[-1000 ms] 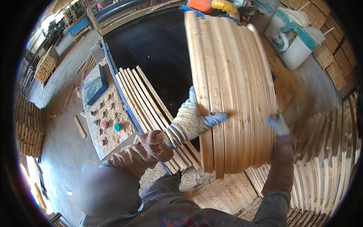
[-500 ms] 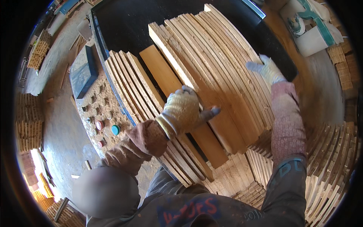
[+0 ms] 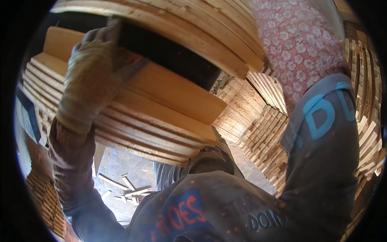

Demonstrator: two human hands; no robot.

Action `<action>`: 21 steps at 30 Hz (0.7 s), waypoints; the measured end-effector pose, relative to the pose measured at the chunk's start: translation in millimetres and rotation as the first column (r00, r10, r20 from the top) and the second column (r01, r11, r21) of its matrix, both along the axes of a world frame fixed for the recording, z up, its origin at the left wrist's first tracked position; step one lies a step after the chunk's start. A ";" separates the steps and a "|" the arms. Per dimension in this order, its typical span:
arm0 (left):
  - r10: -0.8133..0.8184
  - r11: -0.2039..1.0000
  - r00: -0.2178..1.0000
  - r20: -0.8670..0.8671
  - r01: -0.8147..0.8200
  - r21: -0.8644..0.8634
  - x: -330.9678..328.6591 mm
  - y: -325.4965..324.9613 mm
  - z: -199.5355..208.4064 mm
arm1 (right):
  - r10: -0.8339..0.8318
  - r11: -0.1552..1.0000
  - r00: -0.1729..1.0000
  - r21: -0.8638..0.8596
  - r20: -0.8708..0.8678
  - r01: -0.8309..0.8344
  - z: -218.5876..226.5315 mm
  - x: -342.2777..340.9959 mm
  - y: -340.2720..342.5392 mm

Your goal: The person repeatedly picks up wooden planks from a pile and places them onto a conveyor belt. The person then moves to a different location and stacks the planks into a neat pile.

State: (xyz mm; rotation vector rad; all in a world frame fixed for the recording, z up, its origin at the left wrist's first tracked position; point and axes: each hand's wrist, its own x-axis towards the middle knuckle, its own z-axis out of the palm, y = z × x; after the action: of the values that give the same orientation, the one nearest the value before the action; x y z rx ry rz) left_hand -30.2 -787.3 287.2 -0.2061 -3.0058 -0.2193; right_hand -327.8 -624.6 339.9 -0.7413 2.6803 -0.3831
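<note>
My left hand [image 3: 90,78], in a dusty yellowish work glove with grey fingertips, lies across a smooth brown wooden board [image 3: 173,94]. Its fingers and thumb are spread apart, somewhat smeared by motion, and reach toward the dark gap beyond the board. This board sits against a row of rough-edged planks [image 3: 149,131] on the near side. Across the black tabletop [image 3: 173,50] lies a second, larger group of planks [image 3: 201,36]. My right forearm, in a pink floral sleeve [image 3: 300,44], runs up past the upper edge; the right hand itself is out of the picture.
Neatly stacked wooden strips [image 3: 266,139] stand below the table's right end, with more lumber piles [image 3: 358,92] farther right. Loose wood offcuts [image 3: 131,189] lie on the floor near my legs. Another timber stack [image 3: 44,195] is at lower left.
The view has swung and come closer. With my left hand on it, the brown board has shifted against the near-side planks. My right hand has left the picture.
</note>
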 end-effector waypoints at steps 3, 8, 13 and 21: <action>0.043 0.998 0.991 0.125 -0.048 0.044 0.0 -3.7 9.3 | 0.052 0.998 0.999 -0.039 -0.007 -0.052 -3.1 19.8 10.3; -0.005 0.989 0.995 -0.103 0.020 0.148 59.6 -27.5 31.7 | 0.113 0.990 0.993 -0.080 -0.010 -0.114 -1.9 51.4 2.1; 0.294 0.722 0.944 -0.153 -0.114 0.682 114.0 3.5 19.2 | -0.025 0.993 1.000 -0.117 -0.014 0.023 -9.4 107.4 -15.6; 0.001 1.000 0.999 -0.034 -0.002 -0.023 66.3 65.1 -2.5 | -0.217 0.954 0.728 -0.301 -0.650 0.016 -55.4 183.5 69.1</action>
State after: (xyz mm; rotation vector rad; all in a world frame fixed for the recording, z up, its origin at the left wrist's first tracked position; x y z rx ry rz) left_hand 36.1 -722.2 284.7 -0.2076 -2.9760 -0.1792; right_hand -144.4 -555.5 284.6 -0.9348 3.4329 -0.6316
